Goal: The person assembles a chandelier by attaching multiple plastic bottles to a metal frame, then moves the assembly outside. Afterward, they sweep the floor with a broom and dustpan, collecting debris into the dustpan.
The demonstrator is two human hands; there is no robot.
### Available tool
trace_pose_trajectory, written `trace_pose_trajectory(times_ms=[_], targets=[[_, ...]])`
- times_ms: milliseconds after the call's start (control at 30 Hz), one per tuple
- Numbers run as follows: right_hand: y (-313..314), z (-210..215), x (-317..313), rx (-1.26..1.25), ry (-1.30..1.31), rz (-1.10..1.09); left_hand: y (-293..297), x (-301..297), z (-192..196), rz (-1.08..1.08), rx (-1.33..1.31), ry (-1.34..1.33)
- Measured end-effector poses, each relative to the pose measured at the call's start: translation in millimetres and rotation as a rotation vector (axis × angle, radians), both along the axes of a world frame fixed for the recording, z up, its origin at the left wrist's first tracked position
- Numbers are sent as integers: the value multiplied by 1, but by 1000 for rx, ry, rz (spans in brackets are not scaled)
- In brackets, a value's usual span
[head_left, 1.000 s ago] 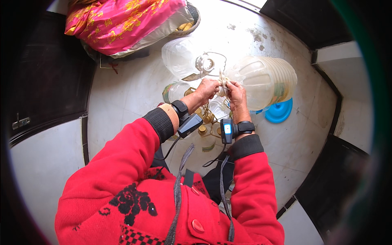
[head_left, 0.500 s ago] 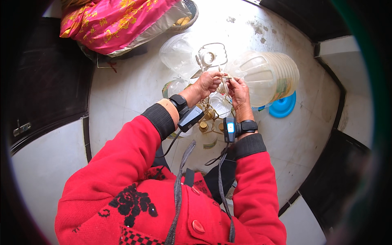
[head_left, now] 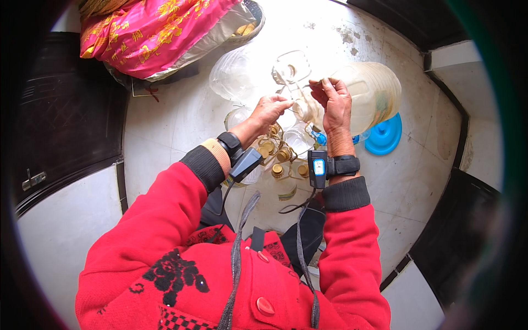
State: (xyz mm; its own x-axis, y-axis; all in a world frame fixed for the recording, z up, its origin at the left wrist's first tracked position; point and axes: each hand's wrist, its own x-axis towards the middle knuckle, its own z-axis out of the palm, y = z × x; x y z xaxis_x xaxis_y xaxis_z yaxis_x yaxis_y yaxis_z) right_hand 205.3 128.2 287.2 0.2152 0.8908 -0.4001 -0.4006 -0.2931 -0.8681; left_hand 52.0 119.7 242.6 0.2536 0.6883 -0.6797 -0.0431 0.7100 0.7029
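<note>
Big jug [head_left: 367, 93]: a large clear plastic jug is lying tipped on its side at 1 o'clock from the person, mouth pointing left toward the hands, pale yellowish liquid inside; tilted that way, it looks set for pouring.
Right hand [head_left: 334, 104]: it is gripping the jug's neck end, fingers wrapped closed around it, steadying the mouth right where the two hands are meeting.
Left hand [head_left: 269, 110]: it is reaching in from 11 o'clock with fingers pinched narrow just beside the jug's mouth; what it is pinching is too small to tell.
Small bottles [head_left: 278, 157]: a cluster of clear bottles with gold caps is standing upright directly below the hands, close under the jug's mouth, within easy reach.
Empty container [head_left: 236, 77]: another clear plastic vessel is sitting at 11 o'clock, just behind the left hand.
Blue lid [head_left: 385, 135]: it is lying flat on the floor at 3 o'clock, just beside the jug's lower edge.
Pink cloth [head_left: 148, 30]: a pink and yellow patterned bundle is resting at 10 o'clock, well apart from the work.
Floor [head_left: 418, 181]: pale tiles are carrying everything.
</note>
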Motion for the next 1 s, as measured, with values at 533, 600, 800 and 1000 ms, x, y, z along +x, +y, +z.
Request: trace_pose_trajectory(times_ms=[533, 600, 800, 1000], targets=[[-6, 24, -8, 309, -886, 477, 9, 28, 28, 59, 261, -254], [-7, 21, -7, 235, -783, 400, 9, 28, 25, 15, 323, -211], [-14, 7, -1, 72, -480, 268, 8, 26, 21, -175, 409, -13], [-27, -26, 29, -6, -350, 103, 13, 27, 21, -220, 264, 23]])
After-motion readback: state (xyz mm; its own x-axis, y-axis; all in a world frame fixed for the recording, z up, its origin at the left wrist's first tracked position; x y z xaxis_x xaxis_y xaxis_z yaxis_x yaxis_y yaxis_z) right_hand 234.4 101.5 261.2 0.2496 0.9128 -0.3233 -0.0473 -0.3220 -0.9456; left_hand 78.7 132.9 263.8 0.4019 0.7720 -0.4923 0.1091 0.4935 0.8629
